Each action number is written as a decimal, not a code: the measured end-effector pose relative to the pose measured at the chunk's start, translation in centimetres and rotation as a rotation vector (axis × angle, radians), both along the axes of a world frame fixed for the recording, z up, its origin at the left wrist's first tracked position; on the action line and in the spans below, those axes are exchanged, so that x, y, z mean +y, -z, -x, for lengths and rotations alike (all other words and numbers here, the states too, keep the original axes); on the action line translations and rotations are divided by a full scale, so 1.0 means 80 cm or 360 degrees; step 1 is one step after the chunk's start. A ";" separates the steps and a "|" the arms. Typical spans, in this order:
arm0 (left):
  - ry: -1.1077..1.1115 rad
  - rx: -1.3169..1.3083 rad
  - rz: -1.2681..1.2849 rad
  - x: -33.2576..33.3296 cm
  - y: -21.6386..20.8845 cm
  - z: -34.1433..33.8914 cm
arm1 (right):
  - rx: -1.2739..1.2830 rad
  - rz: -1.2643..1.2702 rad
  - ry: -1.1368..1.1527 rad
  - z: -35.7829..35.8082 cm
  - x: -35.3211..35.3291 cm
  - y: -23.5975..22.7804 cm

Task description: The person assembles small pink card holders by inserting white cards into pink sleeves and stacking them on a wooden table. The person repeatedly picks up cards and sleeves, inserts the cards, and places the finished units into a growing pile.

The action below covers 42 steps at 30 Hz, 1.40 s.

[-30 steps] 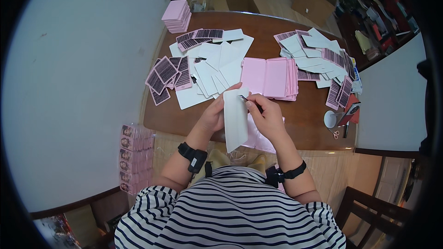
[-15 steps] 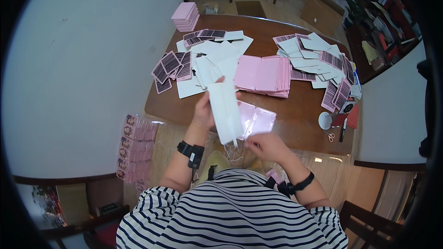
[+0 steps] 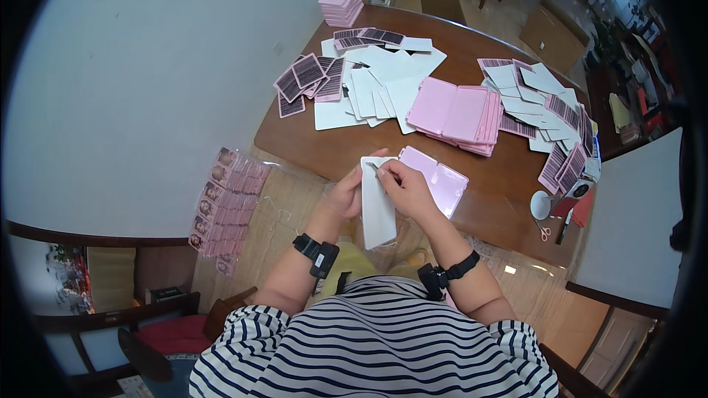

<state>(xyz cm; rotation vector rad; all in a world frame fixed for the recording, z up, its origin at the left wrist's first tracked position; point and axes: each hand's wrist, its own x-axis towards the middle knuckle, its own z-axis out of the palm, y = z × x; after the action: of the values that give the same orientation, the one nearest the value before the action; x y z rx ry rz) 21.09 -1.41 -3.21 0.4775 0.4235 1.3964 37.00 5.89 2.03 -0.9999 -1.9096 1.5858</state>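
Observation:
My left hand is closed on the left edge of a long white folded card, held above the table's near edge. At its upper end, my right hand is pinched, thumb and fingertips against the card's face. A small greyish strip shows by those fingertips, too small to make out. Just beyond my right hand, a pink plastic case lies opened flat on the table, its inside shiny. Behind it rests a stack of opened pink cases.
White cards and dark-striped pink cards are spread at the back left. A second mixed pile sits at the right, near scissors, a pen and a white roll. Pink blocks stand at the far-left corner.
My right hand has gone from the card's lower end to its upper end and now pinches there. The thin white strip that hung at the lower end no longer shows. The view has shifted.

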 end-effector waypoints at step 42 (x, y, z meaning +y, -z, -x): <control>-0.0301 -0.0020 0.0044 0.019 0.033 0.343 | -0.0554 -0.0584 -0.0206 0.154 -0.047 0.084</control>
<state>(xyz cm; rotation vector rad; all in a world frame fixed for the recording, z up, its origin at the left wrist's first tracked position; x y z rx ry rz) -6.36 0.07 -5.85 0.4143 0.4868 1.5728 24.71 2.14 -4.72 -1.0564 -2.4324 1.1121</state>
